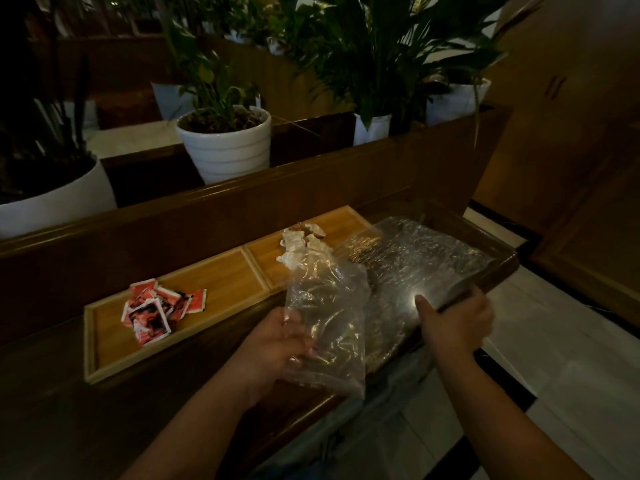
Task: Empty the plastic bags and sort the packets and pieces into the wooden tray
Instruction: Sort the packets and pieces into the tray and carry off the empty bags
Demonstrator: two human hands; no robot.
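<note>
A wooden tray (221,275) with two compartments lies on a dark wooden ledge. Its left compartment holds several red and white packets (157,310). In the right compartment sit several pale crumpled pieces (301,242). My left hand (273,344) grips a clear plastic bag (329,327) that looks empty and hangs over the tray's right front corner. A second, larger clear bag (408,261) lies flat on the ledge to the right. My right hand (453,323) presses on its near edge, thumb on top, fingers curled over the ledge's edge.
A raised wooden rail (242,202) runs behind the tray. White plant pots (225,147) with green leaves stand beyond it. A pale tiled floor (554,375) lies to the right, below the ledge. A wooden cabinet (571,98) stands at far right.
</note>
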